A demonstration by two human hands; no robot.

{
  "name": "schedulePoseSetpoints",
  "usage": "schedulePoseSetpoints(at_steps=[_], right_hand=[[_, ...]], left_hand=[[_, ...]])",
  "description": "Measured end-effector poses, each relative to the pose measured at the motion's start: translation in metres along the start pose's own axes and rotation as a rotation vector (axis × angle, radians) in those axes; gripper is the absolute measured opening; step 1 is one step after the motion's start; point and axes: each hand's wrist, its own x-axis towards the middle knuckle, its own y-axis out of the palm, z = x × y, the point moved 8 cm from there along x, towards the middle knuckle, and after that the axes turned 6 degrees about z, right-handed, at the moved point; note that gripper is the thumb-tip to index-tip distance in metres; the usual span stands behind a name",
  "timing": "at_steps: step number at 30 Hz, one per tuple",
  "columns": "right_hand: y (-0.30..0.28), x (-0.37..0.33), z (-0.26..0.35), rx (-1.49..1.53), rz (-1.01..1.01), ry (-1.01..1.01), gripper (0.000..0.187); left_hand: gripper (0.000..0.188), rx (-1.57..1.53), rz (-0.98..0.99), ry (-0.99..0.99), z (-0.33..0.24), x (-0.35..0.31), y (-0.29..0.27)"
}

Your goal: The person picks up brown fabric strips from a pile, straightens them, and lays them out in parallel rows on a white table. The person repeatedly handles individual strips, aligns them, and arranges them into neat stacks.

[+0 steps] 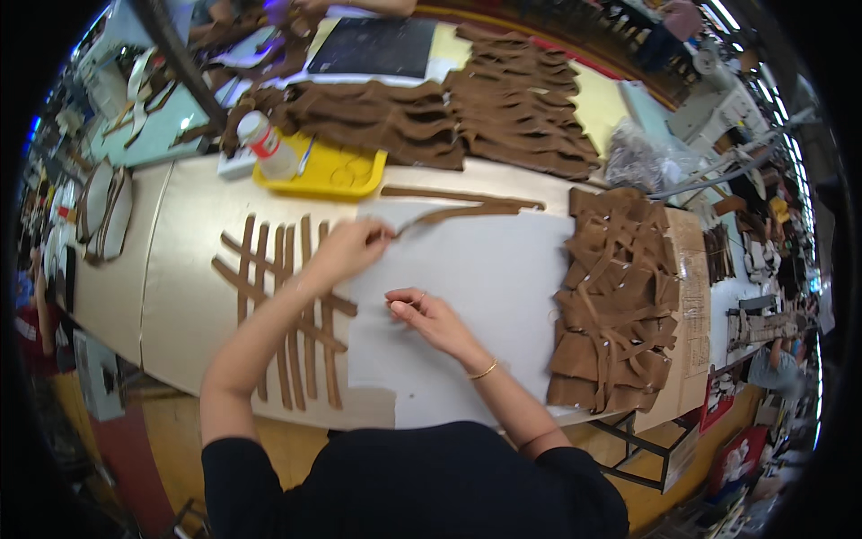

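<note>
My left hand pinches the near end of a brown leather-like strip, whose far part lies on a pale grey sheet. My right hand hovers over the sheet, nearer to me, thumb and fingertips pressed together. Whatever they hold, if anything, is too small to make out. A second brown strip lies straight just beyond the sheet. Under and beside my left forearm, several brown strips are laid out on the table, some running away from me and others crossing them at a slant.
To the right sits a pile of brown pieces and strips on cardboard. A yellow tray holds a white bottle with a red label. Brown stacks line the far side, near a clear plastic bag and a black board.
</note>
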Motion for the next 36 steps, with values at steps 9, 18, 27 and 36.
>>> schedulePoseSetpoints(at_steps=[9,18,27,36], right_hand=[[-0.002,-0.031,-0.028,0.609,-0.045,0.138,0.033],[-0.001,-0.092,-0.012,0.248,0.000,0.151,0.029],[0.001,-0.102,-0.024,0.292,-0.033,0.189,0.025],[0.076,-0.047,-0.026,0.202,0.288,0.336,0.026]], left_hand=[[0.026,-0.742,0.280,-0.429,-0.007,-0.079,0.094],[0.034,-1.610,0.526,-0.582,-0.062,-0.032,0.163],[0.020,-1.815,0.219,-0.168,-0.026,0.012,0.060],[0.015,-1.826,-0.380,-0.042,0.107,-0.139,-0.064]])
